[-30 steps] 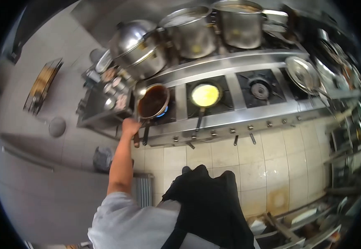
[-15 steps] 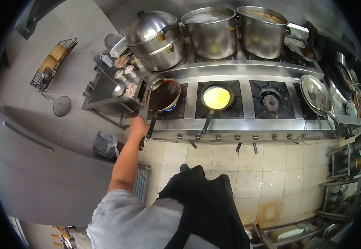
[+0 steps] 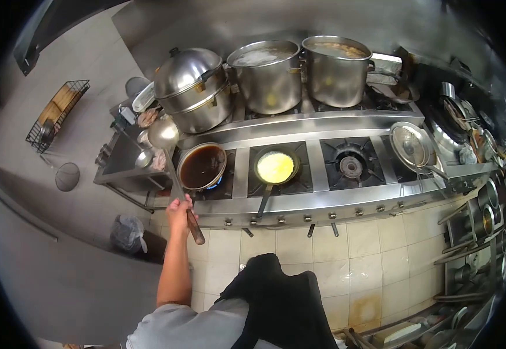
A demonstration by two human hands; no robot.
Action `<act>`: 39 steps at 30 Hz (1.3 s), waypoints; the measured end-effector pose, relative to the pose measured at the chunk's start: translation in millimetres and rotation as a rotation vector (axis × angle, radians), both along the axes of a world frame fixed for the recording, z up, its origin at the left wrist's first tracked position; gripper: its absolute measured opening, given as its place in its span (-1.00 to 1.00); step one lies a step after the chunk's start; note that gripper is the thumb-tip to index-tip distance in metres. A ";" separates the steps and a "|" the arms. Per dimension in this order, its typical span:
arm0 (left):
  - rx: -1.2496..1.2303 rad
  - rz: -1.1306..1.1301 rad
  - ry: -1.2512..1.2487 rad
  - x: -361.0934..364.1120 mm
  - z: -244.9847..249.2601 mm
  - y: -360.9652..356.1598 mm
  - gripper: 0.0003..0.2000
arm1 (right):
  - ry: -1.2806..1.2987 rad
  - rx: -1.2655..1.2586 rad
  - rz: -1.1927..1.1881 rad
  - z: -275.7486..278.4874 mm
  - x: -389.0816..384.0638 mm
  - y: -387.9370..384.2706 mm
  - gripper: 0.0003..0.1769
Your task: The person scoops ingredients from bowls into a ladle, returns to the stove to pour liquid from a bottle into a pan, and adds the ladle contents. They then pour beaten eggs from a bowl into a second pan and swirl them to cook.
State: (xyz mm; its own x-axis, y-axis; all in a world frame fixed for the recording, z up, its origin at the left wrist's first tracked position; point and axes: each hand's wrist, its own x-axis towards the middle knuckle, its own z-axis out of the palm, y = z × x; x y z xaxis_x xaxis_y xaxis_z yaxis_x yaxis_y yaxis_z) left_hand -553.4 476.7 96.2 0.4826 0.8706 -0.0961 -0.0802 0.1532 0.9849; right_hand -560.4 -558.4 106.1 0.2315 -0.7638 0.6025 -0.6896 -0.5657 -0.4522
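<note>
My left hand [image 3: 178, 216] is closed around the handle of a long metal ladle [image 3: 164, 134] with a wooden grip end. The ladle's bowl is up and left of a pan of dark brown sauce [image 3: 199, 168], in front of the small containers on the side counter. A blue flame burns under that pan. To its right, a black frying pan [image 3: 267, 192] holds a round yellow layer that looks like egg [image 3: 276, 167]. My right hand is out of view.
Two large stockpots [image 3: 267, 81] and a domed steamer [image 3: 189, 75] line the back of the stove. A strainer [image 3: 413, 145] rests on the right burner. Beside the stove at left is a side counter [image 3: 125, 168]; a lined bin [image 3: 128, 232] stands below.
The ladle has come up out of the sauce pan, its bowl now beyond the pan's left rim. My left hand still grips it. The camera view has shifted and tilted.
</note>
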 end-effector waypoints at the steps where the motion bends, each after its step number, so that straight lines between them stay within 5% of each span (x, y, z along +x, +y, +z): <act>1: 0.008 -0.004 -0.064 18.0 22.5 -12.9 -0.80 | -0.033 0.007 0.048 -1.9 10.5 4.0 -0.40; 6: 0.296 -0.157 -0.148 147.9 120.8 -10.6 -0.82 | -0.259 0.268 0.506 -65.1 153.5 30.1 -0.39; 8: 0.554 -0.050 0.054 218.7 156.4 -2.6 -0.91 | -0.166 0.231 0.507 -26.8 198.1 163.1 -0.43; 10: 0.765 0.010 0.060 293.8 173.7 19.6 -0.88 | -0.127 0.085 0.700 -40.0 230.3 203.1 -0.43; 13: 1.072 0.164 0.337 400.8 183.3 68.0 -0.75 | 0.056 -0.025 0.606 -14.9 247.3 265.7 -0.45; 18: 1.315 0.163 0.664 559.1 178.8 131.0 -0.73 | 0.166 -0.062 0.383 -15.0 238.9 223.7 -0.46; 21: 1.172 0.044 0.841 591.1 192.9 98.7 -0.71 | 0.242 -0.229 0.254 -11.7 220.2 187.4 -0.45; 22: 1.220 0.034 0.942 603.8 180.7 111.4 -0.69 | 0.403 0.030 0.083 20.1 227.2 216.0 -0.40; 27: 1.228 -0.065 1.078 639.9 168.7 112.2 -0.65 | 0.492 -0.006 0.044 -18.3 215.9 148.3 -0.40; 30: 1.225 -0.053 1.130 658.5 160.8 124.6 -0.65 | 0.346 -0.061 0.221 -40.7 228.0 124.7 -0.39; 37: 0.933 -0.341 1.343 664.4 158.7 102.6 -0.66 | 0.500 -0.048 0.279 -14.6 305.3 187.0 -0.42; 39: 1.023 -0.222 1.272 651.6 150.8 90.7 -0.64 | 0.470 -0.058 0.345 -23.7 310.3 186.2 -0.43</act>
